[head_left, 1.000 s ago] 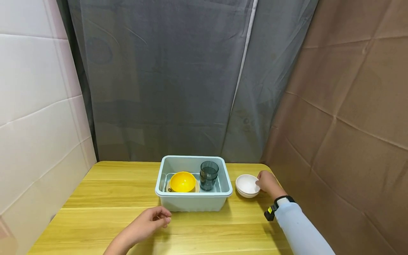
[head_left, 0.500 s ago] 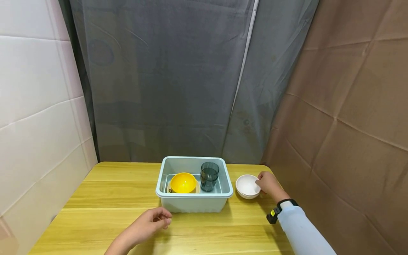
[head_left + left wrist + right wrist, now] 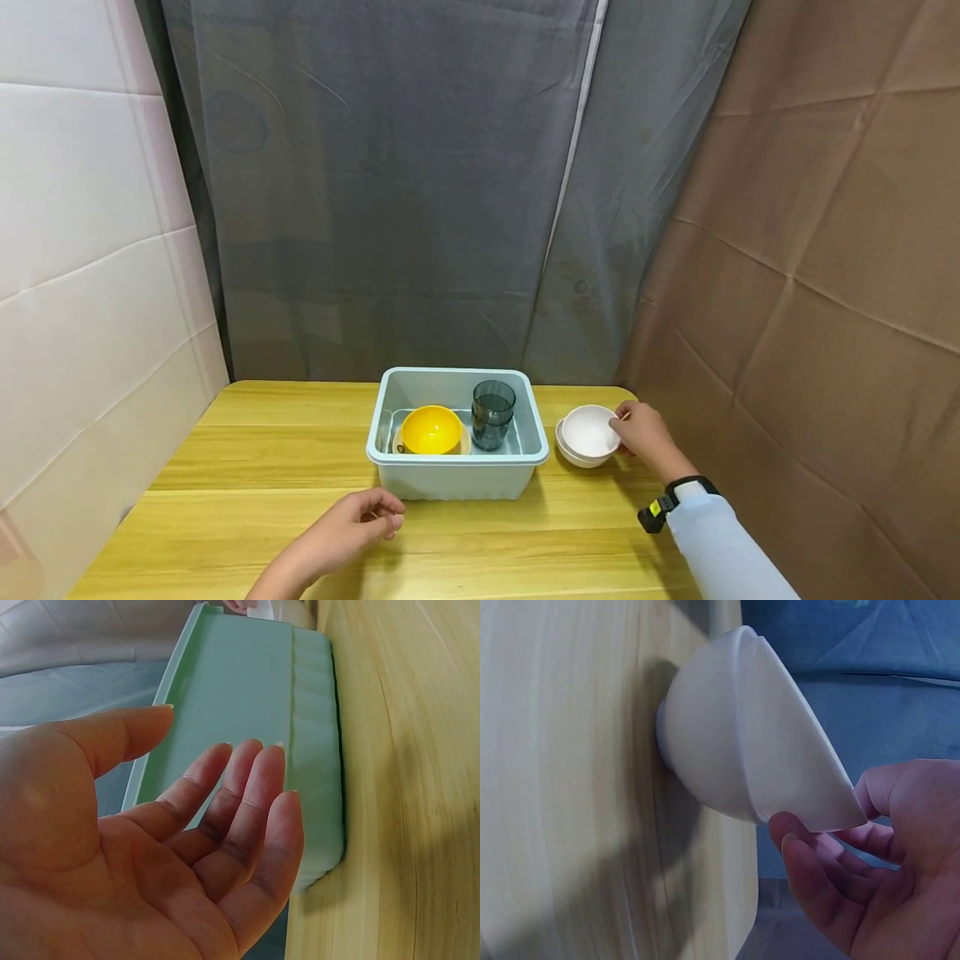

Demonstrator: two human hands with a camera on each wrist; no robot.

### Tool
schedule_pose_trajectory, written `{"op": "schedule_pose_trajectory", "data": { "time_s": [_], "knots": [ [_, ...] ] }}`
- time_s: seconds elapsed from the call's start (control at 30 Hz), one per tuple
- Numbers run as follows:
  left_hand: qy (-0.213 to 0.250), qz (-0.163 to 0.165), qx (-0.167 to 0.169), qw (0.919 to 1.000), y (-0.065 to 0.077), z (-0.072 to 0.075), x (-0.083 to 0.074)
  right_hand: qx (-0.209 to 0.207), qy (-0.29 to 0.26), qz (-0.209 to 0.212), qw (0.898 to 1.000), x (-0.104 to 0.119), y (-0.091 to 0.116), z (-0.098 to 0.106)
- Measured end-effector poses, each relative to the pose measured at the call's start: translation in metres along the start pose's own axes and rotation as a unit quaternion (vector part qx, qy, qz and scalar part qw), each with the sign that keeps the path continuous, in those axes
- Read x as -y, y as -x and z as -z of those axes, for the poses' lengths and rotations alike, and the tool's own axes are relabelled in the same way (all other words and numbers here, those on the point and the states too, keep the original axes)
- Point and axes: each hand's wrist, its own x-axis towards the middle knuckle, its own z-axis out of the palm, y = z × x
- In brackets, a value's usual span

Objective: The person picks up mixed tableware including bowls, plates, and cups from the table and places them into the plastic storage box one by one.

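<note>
Two white bowls are nested to the right of the tub. My right hand (image 3: pixel 647 433) pinches the rim of the upper white bowl (image 3: pixel 591 431) between thumb and fingers. That bowl tilts, its right side raised out of the lower white bowl (image 3: pixel 576 458), which stands on the table. In the right wrist view the upper bowl (image 3: pixel 795 750) slants inside the lower bowl (image 3: pixel 705 727). My left hand (image 3: pixel 348 525) hovers before the tub with loosely bent fingers and holds nothing. The left wrist view shows its palm (image 3: pixel 150 877) facing up beside the tub's wall.
A pale blue tub (image 3: pixel 457 479) stands mid-table. Inside it are a yellow bowl (image 3: pixel 431 429) on a beige plate (image 3: pixel 465 443) and stacked dark clear cups (image 3: pixel 492 412). Grey cloth (image 3: pixel 390 192) hangs behind the wooden table (image 3: pixel 285 450), and brown cloth (image 3: pixel 825 292) hangs at the right.
My right hand has moved slightly right and up, lifting the upper white bowl's right side away from the lower one. The left hand stays in place.
</note>
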Motion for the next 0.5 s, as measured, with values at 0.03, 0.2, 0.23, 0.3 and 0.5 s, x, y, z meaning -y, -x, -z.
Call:
{"op": "schedule_pose_trajectory", "data": {
  "time_s": [0.03,0.2,0.23,0.3,0.5],
  "knots": [
    [0.001,0.0,0.0,1.0,0.0,0.0,0.001,0.0,-0.003,0.001,1.0,0.0,0.001,0.001],
    [0.007,0.003,0.0,1.0,0.0,0.001,0.002,0.005,-0.05,0.001,0.999,0.004,0.012,0.009],
    [0.008,0.003,0.0,1.0,0.0,0.001,0.002,0.007,-0.061,0.0,0.998,0.005,0.015,0.01],
    [0.009,0.003,0.001,1.0,0.001,0.002,0.001,0.014,-0.083,-0.002,0.996,0.006,0.021,0.013],
    [-0.002,-0.003,-0.002,1.0,0.002,0.003,-0.002,0.032,-0.119,-0.014,0.992,0.012,0.044,0.017]
  ]
}}
